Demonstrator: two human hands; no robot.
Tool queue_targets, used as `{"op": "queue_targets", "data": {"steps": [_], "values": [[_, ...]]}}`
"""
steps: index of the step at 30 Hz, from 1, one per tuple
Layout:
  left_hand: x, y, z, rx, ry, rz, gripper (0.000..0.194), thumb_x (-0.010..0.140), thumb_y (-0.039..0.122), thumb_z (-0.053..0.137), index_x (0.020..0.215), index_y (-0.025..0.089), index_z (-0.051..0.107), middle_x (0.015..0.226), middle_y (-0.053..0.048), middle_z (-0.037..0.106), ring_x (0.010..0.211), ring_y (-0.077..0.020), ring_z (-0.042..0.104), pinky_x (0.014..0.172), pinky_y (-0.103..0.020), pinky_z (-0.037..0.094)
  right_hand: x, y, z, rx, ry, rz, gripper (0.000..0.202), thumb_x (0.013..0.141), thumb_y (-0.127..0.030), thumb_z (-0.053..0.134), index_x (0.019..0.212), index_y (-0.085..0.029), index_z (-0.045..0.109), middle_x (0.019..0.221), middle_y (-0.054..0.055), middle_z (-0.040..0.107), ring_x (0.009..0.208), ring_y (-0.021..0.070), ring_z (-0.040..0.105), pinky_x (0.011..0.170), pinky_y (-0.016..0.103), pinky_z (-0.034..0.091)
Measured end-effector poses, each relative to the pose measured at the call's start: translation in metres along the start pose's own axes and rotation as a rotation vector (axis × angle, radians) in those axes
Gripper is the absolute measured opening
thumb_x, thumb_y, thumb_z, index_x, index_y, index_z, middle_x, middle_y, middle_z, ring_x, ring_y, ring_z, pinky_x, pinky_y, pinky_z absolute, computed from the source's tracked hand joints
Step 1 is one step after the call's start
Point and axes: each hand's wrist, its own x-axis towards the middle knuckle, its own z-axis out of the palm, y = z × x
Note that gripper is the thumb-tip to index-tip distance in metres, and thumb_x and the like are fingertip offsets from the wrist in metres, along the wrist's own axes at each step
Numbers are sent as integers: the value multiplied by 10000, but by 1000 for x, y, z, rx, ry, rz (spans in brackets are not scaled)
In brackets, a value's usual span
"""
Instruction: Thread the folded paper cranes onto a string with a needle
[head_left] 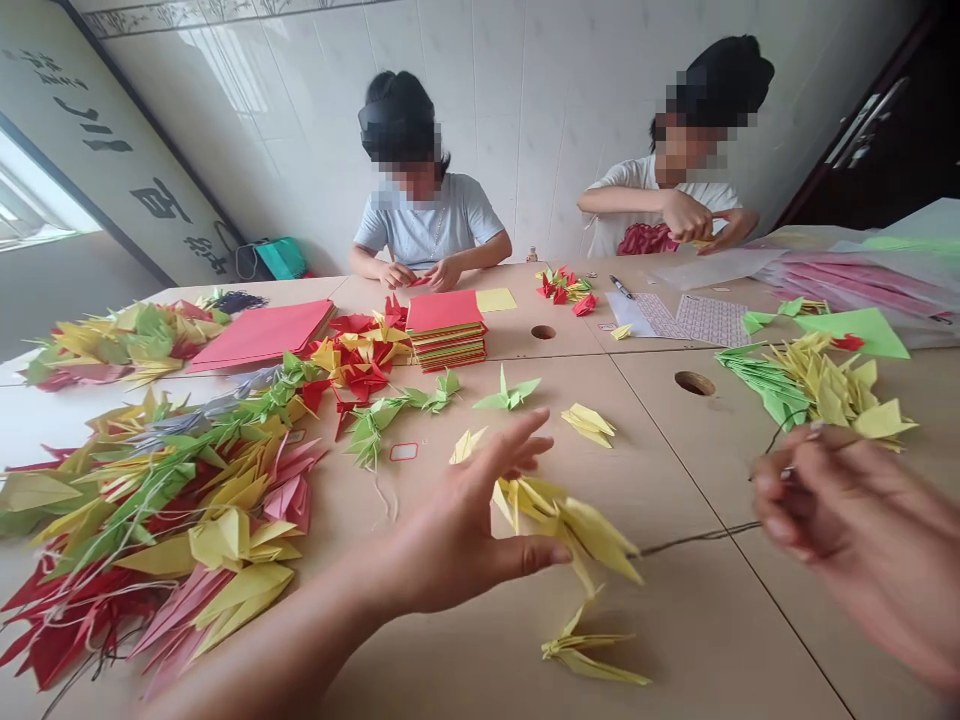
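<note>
Thumb and fingers spread apart, my left hand (pixel 457 520) is beside a bunch of folded yellow paper cranes (pixel 600 535), its thumb close to them. A dark string (pixel 701 538) runs from that bunch to my right hand (pixel 840 510), whose fingers are pinched around it. A thin loop of the string rises above those fingers. Nearer me on the table lies a single yellow crane (pixel 596 648). Past my left hand are another yellow crane (pixel 589 424) and a green crane (pixel 508 390).
Strung cranes (pixel 187 500) are heaped at the left. Beyond stand a stack of coloured paper squares (pixel 448 335) and red sheets (pixel 262 335). Green and yellow folded pieces (pixel 817 375) lie right, near a table hole (pixel 694 383). Two people (pixel 431 220) work across the table.
</note>
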Motion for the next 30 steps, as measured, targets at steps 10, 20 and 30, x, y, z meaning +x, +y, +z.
{"op": "queue_targets", "data": {"steps": [10, 20, 30], "values": [[12, -33, 13, 513, -267, 21, 593, 753, 393, 741, 1293, 256, 536, 1274, -102, 625, 1395, -337, 319, 1135, -642, 121, 7, 39, -1, 224, 117, 360, 385, 647, -539, 777, 795, -240, 584, 667, -4, 607, 504, 97, 515, 403, 175, 413], [-17, -1, 19, 601, 52, -1, 381, 909, 366, 548, 1232, 165, 547, 1205, -146, 621, 1270, -313, 451, 1079, -564, 315, -2, 29, 4, 289, 52, 312, 398, 683, -549, 750, 859, -251, 553, 711, -25, 621, 630, 110, 580, 529, 190, 460], [-44, 36, 69, 341, -253, -172, 254, 919, 151, 466, 1060, 189, 674, 975, -104, 664, 870, -220, 584, 760, -350, 486, -28, 25, 37, 200, -310, 206, 288, 876, -494, 571, 921, -210, 549, 737, -6, 625, 621, 109, 562, 569, 237, 479]]}}
